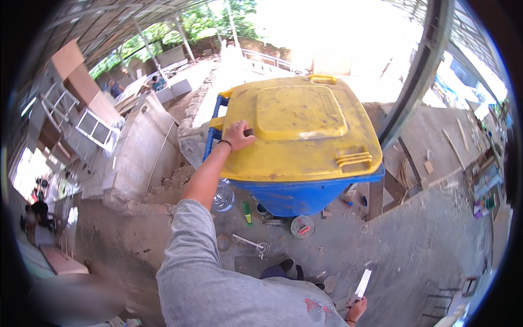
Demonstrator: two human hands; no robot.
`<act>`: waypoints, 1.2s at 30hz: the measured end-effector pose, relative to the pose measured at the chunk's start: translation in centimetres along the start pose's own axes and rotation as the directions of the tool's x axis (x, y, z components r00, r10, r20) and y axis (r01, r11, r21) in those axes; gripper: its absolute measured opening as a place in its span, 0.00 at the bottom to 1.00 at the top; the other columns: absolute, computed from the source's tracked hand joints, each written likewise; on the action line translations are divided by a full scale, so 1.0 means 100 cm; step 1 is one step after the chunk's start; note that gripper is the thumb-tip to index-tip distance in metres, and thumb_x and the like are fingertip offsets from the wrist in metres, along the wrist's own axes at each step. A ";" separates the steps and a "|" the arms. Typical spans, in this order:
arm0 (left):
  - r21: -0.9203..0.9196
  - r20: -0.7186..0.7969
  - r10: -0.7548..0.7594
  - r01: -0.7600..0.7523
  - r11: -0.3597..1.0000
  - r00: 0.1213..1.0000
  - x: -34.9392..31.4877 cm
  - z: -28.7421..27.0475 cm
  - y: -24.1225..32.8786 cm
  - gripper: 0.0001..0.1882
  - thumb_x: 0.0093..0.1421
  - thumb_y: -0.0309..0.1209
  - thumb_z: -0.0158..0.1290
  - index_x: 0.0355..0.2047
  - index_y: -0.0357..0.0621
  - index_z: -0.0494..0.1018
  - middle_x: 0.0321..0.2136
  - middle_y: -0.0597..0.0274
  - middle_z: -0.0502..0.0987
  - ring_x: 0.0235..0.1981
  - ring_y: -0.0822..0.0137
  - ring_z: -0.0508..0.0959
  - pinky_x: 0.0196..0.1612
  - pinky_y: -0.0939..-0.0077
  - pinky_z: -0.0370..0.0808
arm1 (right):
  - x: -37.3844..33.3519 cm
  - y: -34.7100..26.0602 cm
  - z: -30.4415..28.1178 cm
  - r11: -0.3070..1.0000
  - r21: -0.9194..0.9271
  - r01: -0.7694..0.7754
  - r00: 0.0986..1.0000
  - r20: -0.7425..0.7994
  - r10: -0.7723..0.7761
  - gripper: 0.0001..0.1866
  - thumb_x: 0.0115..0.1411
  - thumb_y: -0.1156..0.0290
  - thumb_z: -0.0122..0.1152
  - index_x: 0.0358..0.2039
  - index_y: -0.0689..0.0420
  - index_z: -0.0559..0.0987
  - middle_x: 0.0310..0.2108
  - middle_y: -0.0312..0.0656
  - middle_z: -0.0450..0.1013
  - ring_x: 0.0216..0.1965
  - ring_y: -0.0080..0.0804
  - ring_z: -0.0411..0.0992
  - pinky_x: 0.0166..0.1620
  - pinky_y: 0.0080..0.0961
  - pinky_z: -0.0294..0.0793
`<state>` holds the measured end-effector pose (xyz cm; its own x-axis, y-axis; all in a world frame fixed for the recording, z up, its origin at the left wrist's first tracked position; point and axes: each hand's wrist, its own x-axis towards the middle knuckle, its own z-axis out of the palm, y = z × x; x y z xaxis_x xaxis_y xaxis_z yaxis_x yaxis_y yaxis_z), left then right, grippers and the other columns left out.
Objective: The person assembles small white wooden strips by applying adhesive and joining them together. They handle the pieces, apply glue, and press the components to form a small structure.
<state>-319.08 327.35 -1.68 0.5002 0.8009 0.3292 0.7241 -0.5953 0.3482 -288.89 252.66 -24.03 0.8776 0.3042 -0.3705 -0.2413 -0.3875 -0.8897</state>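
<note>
In front of me stands a large wheeled bin with a blue body point(299, 197) and a scuffed yellow lid point(299, 111), which is down. On the lid's left part rests my left hand point(237, 136), closed around a small dark brown piece point(248, 132) whose kind I cannot make out. Low on the right, my right hand point(357, 309) hangs by my side, its fingers closed on the dark end of a flat tool with a long, bright white blade point(363, 283). That tool is well apart from the bin.
A clear plastic bottle point(223, 197), a green bottle point(247, 212) and a round lid with a red item point(303, 227) lie near my feet. A metal post point(417, 76) rises right of the bin. A low wall point(144, 147) stands left; other people point(158, 83) are far behind it.
</note>
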 end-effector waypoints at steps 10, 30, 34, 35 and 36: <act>-0.888 -0.306 -0.504 -0.052 0.456 0.808 0.010 -0.021 0.075 0.14 0.67 0.36 0.43 0.29 0.39 0.69 0.28 0.58 0.73 0.29 0.59 0.73 0.36 0.64 0.71 | -0.037 0.002 -0.038 0.994 0.089 -0.061 0.944 -0.319 0.086 0.12 0.60 0.70 0.40 0.39 0.58 0.72 0.23 0.39 0.70 0.19 0.26 0.72 0.14 0.19 0.64; 0.143 0.518 0.855 0.986 -0.080 -0.005 -0.197 0.207 0.695 0.26 0.53 0.35 0.47 0.52 0.37 0.65 0.42 0.56 0.73 0.39 0.59 0.77 0.52 0.48 0.73 | 0.009 -0.081 -0.185 0.989 0.010 0.147 0.835 -0.538 -0.118 0.13 0.59 0.81 0.42 0.40 0.64 0.76 0.27 0.37 0.74 0.27 0.18 0.69 0.32 0.19 0.70; 0.255 0.660 0.718 0.965 0.063 -0.221 -0.252 0.252 0.778 0.23 0.56 0.32 0.41 0.52 0.36 0.65 0.31 0.57 0.74 0.35 0.58 0.76 0.52 0.47 0.72 | 0.028 -0.127 -0.257 0.997 -0.048 0.058 0.875 -0.478 -0.074 0.13 0.60 0.80 0.49 0.45 0.64 0.76 0.27 0.40 0.74 0.28 0.18 0.70 0.33 0.17 0.70; 0.244 0.674 0.697 0.964 0.103 -0.245 -0.257 0.262 0.793 0.23 0.57 0.31 0.40 0.52 0.36 0.64 0.31 0.58 0.74 0.35 0.58 0.76 0.51 0.47 0.73 | 0.040 -0.129 -0.268 0.990 -0.064 0.123 0.851 -0.506 -0.139 0.13 0.60 0.79 0.49 0.45 0.62 0.76 0.26 0.43 0.74 0.27 0.21 0.71 0.33 0.19 0.70; 0.231 0.689 0.676 0.963 0.140 -0.263 -0.260 0.273 0.805 0.22 0.58 0.31 0.39 0.52 0.36 0.64 0.31 0.58 0.74 0.35 0.58 0.76 0.51 0.48 0.73 | 0.054 -0.132 -0.277 0.978 -0.083 0.189 0.823 -0.529 -0.204 0.14 0.59 0.79 0.50 0.46 0.61 0.76 0.25 0.46 0.74 0.26 0.24 0.72 0.32 0.20 0.70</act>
<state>-260.78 260.37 -6.16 0.6846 -0.5689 -0.4558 0.6925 0.7027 0.1632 -269.52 235.30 -6.87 0.9913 -0.1308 0.0179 -0.0354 -0.3941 -0.9184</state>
